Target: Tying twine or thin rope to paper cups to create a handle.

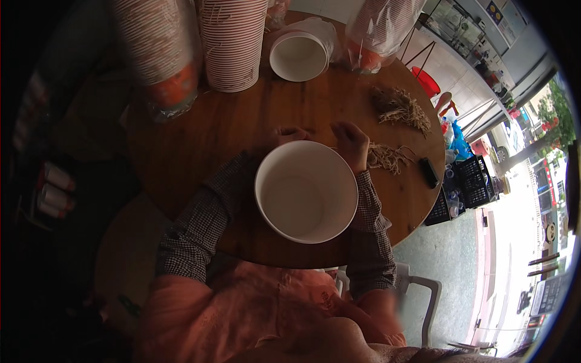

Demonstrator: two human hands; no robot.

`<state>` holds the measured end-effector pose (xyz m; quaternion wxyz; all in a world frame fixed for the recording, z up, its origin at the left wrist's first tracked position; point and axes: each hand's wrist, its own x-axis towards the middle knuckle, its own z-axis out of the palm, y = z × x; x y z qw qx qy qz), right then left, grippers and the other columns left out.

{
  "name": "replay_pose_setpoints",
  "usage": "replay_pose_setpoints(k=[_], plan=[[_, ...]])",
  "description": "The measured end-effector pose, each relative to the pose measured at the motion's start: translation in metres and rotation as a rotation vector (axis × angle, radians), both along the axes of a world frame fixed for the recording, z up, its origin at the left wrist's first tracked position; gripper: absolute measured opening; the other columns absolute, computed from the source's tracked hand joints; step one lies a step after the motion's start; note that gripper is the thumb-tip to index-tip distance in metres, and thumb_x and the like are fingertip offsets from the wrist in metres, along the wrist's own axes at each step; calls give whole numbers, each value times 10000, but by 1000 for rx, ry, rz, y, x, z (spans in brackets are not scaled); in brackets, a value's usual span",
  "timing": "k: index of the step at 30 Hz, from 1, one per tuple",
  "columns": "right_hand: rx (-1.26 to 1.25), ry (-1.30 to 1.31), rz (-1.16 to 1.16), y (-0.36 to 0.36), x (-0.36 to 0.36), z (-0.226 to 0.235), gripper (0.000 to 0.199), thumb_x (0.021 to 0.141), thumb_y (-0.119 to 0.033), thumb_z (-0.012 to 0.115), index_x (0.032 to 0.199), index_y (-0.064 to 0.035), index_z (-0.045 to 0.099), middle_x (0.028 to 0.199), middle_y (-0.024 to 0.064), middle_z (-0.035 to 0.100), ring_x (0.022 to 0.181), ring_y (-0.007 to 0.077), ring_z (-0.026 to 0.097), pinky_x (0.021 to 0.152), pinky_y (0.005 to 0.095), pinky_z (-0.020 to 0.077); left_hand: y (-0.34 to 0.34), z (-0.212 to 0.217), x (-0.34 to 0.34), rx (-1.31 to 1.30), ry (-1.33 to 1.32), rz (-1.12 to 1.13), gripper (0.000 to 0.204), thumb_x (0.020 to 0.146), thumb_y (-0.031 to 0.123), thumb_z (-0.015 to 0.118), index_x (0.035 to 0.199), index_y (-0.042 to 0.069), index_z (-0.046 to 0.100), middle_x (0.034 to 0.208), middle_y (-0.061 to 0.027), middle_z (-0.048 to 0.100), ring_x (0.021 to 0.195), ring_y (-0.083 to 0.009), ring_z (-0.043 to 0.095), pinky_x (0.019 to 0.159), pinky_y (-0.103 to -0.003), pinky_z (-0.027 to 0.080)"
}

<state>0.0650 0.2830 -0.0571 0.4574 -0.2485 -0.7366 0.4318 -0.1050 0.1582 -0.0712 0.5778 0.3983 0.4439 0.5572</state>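
A white paper bowl [305, 190] sits on the round wooden table [236, 121]. Behind it, left hand [289, 135] and right hand [354, 145] touch its rim; finger grip cannot be determined. Straw fibres [387, 157] lie right of the bowl.

Both hands at far rim of white paper bowl [305, 192] on round wooden table [230, 130]. Left hand [289, 135] mostly hidden behind the rim; right hand [353, 144] with fingers curled, just beside a small twine bundle [387, 157]. Bigger twine bundle [399, 107] farther back. Black lighter [429, 172] near right edge. Second bowl [299, 56] and cup stacks [233, 42] at far side.
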Motion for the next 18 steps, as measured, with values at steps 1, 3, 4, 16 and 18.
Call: replay_pose_setpoints(k=[1, 3, 4, 16, 18], plan=[[-46, -32, 4, 1, 1, -1, 133, 842, -94, 659, 884, 32, 653, 708, 5, 617, 655, 51, 515, 575, 226, 446, -3, 3, 2, -2, 1, 0, 344, 942, 301, 535, 1165, 43, 576, 1108, -74, 613, 988, -147, 587, 839, -301, 493], [-51, -48, 13, 3, 0, -6, 134, 843, -94, 658, 887, 32, 655, 715, 10, 623, 658, 54, 522, 582, 229, 452, -3, 8, 8, -43, -143, 82, 334, 932, 292, 558, 1143, 34, 591, 1046, -62, 636, 934, -141, 609, 801, -278, 506], [-52, -65, 31, 1, -4, -7, 135, 843, -95, 656, 889, 32, 656, 721, 16, 628, 661, 57, 530, 589, 232, 458, -2, 4, 9, -43, -143, 87, 334, 932, 292, 558, 1143, 34, 591, 1046, -62, 636, 934, -141, 609, 801, -278, 506], [-81, -80, 60, 0, -3, -3, 123, 824, -95, 668, 907, -6, 677, 759, 96, 663, 717, 99, 607, 630, 253, 485, 8, -16, 1, 28, -18, 103, 296, 891, 196, 612, 1138, 35, 592, 1040, -50, 635, 934, -150, 613, 846, -295, 504], [-17, -92, 137, -9, -6, -4, 119, 826, -93, 664, 907, -6, 678, 748, 87, 660, 699, 91, 597, 617, 251, 480, 5, -13, 6, 154, -195, 90, 267, 900, 188, 598, 1116, 31, 605, 1052, -52, 632, 948, -149, 608, 835, -301, 509]])
